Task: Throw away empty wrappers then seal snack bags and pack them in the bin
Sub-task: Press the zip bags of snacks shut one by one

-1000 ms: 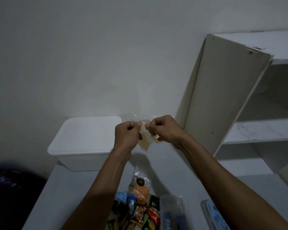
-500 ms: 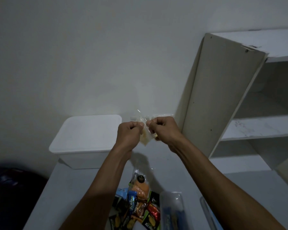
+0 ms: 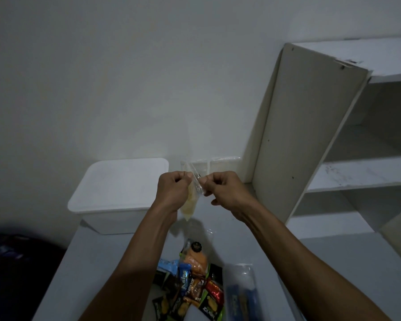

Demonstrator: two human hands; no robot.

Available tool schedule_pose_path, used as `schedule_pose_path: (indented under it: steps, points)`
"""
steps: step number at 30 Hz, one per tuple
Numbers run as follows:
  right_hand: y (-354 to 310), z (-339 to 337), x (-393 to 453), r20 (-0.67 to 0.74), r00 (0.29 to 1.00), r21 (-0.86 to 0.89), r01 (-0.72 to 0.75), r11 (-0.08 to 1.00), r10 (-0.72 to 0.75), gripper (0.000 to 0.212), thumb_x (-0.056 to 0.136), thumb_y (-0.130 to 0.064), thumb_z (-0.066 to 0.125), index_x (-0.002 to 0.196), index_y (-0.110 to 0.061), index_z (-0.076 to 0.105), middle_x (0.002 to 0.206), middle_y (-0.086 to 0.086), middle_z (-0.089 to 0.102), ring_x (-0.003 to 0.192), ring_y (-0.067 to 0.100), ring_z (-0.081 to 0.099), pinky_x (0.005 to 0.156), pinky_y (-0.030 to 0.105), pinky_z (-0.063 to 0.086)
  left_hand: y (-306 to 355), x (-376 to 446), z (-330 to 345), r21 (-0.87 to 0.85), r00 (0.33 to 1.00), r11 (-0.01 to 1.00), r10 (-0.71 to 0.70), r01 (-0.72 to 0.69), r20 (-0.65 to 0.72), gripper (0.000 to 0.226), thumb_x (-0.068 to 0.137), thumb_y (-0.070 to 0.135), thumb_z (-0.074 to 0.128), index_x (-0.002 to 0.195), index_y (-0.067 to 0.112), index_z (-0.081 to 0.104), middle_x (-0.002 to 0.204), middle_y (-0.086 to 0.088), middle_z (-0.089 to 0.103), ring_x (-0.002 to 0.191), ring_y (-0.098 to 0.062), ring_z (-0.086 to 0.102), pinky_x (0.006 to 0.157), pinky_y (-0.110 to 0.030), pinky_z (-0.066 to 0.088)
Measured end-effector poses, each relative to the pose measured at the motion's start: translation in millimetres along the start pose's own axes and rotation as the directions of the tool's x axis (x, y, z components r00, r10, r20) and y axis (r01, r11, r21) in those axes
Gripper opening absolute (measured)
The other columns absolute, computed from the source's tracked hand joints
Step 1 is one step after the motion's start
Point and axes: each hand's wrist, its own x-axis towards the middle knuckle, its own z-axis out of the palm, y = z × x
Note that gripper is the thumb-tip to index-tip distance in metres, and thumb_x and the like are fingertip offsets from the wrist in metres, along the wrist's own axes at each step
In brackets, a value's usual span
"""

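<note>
Pinching clear snack bag (image 3: 191, 198) top between left hand (image 3: 174, 193) and right hand (image 3: 227, 193) fingers, holding it above surface (image 3: 102, 262), right of lidded white bin (image 3: 118, 193), beyond wrapper pile (image 3: 192, 286).

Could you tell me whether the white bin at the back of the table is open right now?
No, the white bin has its flat lid on, covering the whole top.

Both forearms are showing bare from frame bottom up to the wrists, no sleeves, watch, rings or gloves showing, left hand (image 3: 174, 191) and right hand (image 3: 227, 193) are showing short trimmed nails, tendons standing out along the forearms.
</note>
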Motion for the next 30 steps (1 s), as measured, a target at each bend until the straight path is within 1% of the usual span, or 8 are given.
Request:
schedule_pose_path:
  steps: [6,11,14,16,19,21,24,30]
  points:
    - [6.8,10.3,-1.7,-0.066,0.998,0.040,-0.010,0.999,0.012,0.019,0.099,-0.018,0.056,0.092,-0.009,0.071,0.082,0.005,0.068,0.073,0.010,0.061,0.060,0.025,0.051,-5.9,1.3,-4.1,-0.018,1.000,1.000,0.016,-0.016,0.006,0.025,0.096,0.016,0.057,0.084,-0.002,0.071,0.068,0.001,0.061,0.061,-0.007,0.051,0.063,-0.021,0.044]
    - [4.9,18.1,-3.5,-0.143,0.977,-0.223,0.122,0.967,-0.156,0.018,0.098,-0.020,0.056,0.089,-0.015,0.070,0.078,-0.005,0.068,0.067,0.003,0.059,0.059,0.013,0.046,-11.8,5.5,-12.3,-0.040,0.999,0.998,0.039,-0.040,-0.028,0.023,0.094,0.019,0.060,0.083,0.002,0.071,0.072,0.005,0.063,0.069,-0.006,0.055,0.070,-0.024,0.045]
    - [-4.8,11.2,-8.4,-0.067,0.972,-0.377,0.183,0.908,-0.224,0.019,0.098,-0.019,0.057,0.085,-0.010,0.067,0.071,-0.009,0.062,0.058,-0.003,0.053,0.052,0.006,0.040,-17.6,13.4,-25.3,-0.032,0.992,0.994,0.099,-0.102,-0.079,0.017,0.095,0.027,0.058,0.109,0.019,0.064,0.097,0.008,0.061,0.085,-0.008,0.057,0.069,-0.021,0.044]
    - [-11.4,6.2,-11.2,-0.005,0.972,-0.451,0.209,0.868,-0.236,0.019,0.098,-0.020,0.057,0.085,-0.009,0.066,0.068,-0.012,0.058,0.057,-0.004,0.052,0.052,0.008,0.038,-22.9,20.1,-36.9,0.048,0.982,0.981,0.190,-0.190,-0.003,0.024,0.096,0.030,0.056,0.119,0.027,0.059,0.109,0.008,0.057,0.091,-0.008,0.056,0.070,-0.020,0.043]
    - [-17.3,2.1,-13.1,0.036,0.976,-0.514,0.203,0.834,-0.216,0.017,0.097,-0.025,0.059,0.087,-0.014,0.068,0.074,-0.009,0.063,0.067,0.005,0.055,0.065,0.024,0.047,-26.9,23.1,-51.2,0.068,0.953,0.954,0.284,-0.292,0.107,0.013,0.094,0.029,0.060,0.102,0.027,0.070,0.109,0.009,0.065,0.091,-0.006,0.059,0.074,-0.020,0.045]
    - [-15.4,0.9,-16.1,0.023,0.978,-0.449,0.195,0.872,-0.207,0.017,0.097,-0.028,0.059,0.087,-0.018,0.068,0.079,-0.004,0.068,0.074,0.012,0.063,0.069,0.030,0.053,-29.9,21.0,-56.2,0.001,0.953,0.958,0.284,-0.285,0.104,0.010,0.092,0.026,0.064,0.094,0.024,0.073,0.096,0.010,0.071,0.083,-0.002,0.060,0.073,-0.019,0.045]
    - [-2.6,1.1,-29.8,-0.028,0.984,-0.239,0.164,0.957,-0.176,0.013,0.095,-0.032,0.063,0.092,-0.020,0.067,0.086,-0.001,0.068,0.076,0.008,0.064,0.061,0.022,0.053,-40.6,18.8,-59.0,-0.114,0.975,0.975,0.202,-0.191,0.095,0.010,0.091,0.025,0.066,0.094,0.021,0.075,0.087,0.011,0.072,0.075,0.004,0.059,0.071,-0.019,0.046]
    - [46.6,13.4,-39.6,-0.251,0.963,-0.126,0.071,0.989,-0.101,0.010,0.091,-0.028,0.067,0.091,-0.019,0.072,0.083,0.003,0.071,0.077,0.014,0.067,0.067,0.031,0.059,-70.5,7.9,-49.2,-0.203,0.992,0.979,0.020,0.005,0.122,0.015,0.088,0.026,0.069,0.099,0.018,0.075,0.089,0.009,0.070,0.078,0.001,0.059,0.068,-0.020,0.047]
